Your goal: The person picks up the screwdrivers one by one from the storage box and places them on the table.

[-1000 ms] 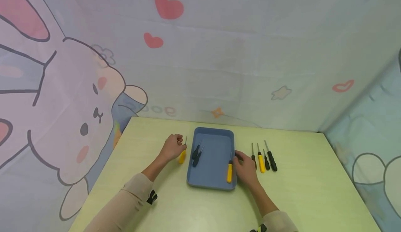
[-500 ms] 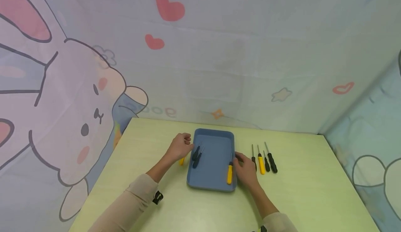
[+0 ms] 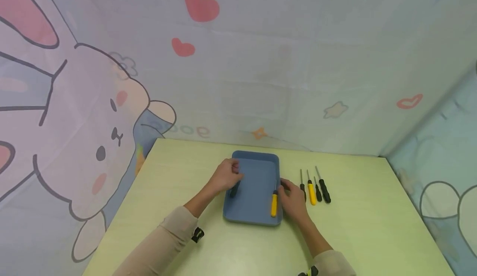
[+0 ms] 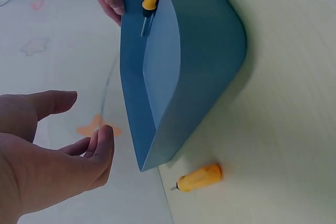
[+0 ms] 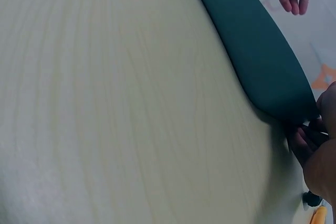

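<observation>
My left hand is over the left side of the blue tray, thumb and fingers apart with nothing between them in the left wrist view. Below it lie dark-handled screwdrivers, mostly hidden by the hand. My right hand grips the tray's right rim; in the right wrist view its fingers curl at the tray wall. Inside the tray by that hand lies a yellow-handled screwdriver. Another yellow-handled screwdriver lies on the table outside the tray, hidden behind the left arm in the head view.
Right of the tray, several screwdrivers lie in a row on the pale table: a yellow-handled one among black-handled ones. A printed cloth backdrop stands behind the table.
My left hand has moved right, from beside the yellow-handled screwdriver on the table to over the tray's left side. That screwdriver stays on the table. The right hand keeps its place at the rim.
</observation>
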`<state>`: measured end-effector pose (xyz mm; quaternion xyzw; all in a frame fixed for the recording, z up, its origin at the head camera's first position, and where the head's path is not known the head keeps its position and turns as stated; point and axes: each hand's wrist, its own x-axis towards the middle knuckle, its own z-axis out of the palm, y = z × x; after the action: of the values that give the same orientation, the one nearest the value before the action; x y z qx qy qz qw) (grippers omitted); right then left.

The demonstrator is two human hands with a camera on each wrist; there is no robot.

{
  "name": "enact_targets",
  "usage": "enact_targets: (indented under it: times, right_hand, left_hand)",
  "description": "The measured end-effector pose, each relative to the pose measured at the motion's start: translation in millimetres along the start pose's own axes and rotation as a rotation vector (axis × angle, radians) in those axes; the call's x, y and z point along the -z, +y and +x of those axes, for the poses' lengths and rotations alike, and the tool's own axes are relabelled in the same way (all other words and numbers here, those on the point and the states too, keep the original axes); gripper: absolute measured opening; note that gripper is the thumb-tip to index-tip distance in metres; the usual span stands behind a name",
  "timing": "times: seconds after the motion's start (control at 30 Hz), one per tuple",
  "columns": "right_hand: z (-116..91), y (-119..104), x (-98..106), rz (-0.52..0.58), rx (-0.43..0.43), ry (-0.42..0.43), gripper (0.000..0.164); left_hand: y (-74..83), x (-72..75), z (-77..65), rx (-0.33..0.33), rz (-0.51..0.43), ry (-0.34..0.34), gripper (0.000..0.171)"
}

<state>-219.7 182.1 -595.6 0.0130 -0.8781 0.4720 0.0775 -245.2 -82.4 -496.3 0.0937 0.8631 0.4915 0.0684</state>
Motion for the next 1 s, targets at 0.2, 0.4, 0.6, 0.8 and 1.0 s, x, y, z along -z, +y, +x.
enact_targets:
  times: [0.2,0.4,0.6,0.8,1.0]
  right_hand:
    - [1,0,0,-0.004,-0.007,-0.001,0.038]
    - [0,0,0,-0.008,-0.009,-0.003,0.038]
    - [0,1,0,-0.01,-0.006,-0.003,0.038]
    - [0,0,0,-0.004,-0.017,-0.006,0.039]
    - [-1,-1,0,-0.004,-0.008,0.005,0.039]
  left_hand:
    - [-2.0,-13.9,-0.4,-0.025,0.025,-0.032,0.058]
    - [-5.8,-27.5,-3.1,-0.035,0.027,-0.038,0.059]
    - [-3.4,-37.5,-7.7,-0.021,-0.011,-0.068,0.062]
    - [-1.8,-48.6,-11.1,-0.025,-0.007,-0.097,0.061]
    - [-3.6,-59.2,-11.4,-0.021,-0.004,-0.104,0.06]
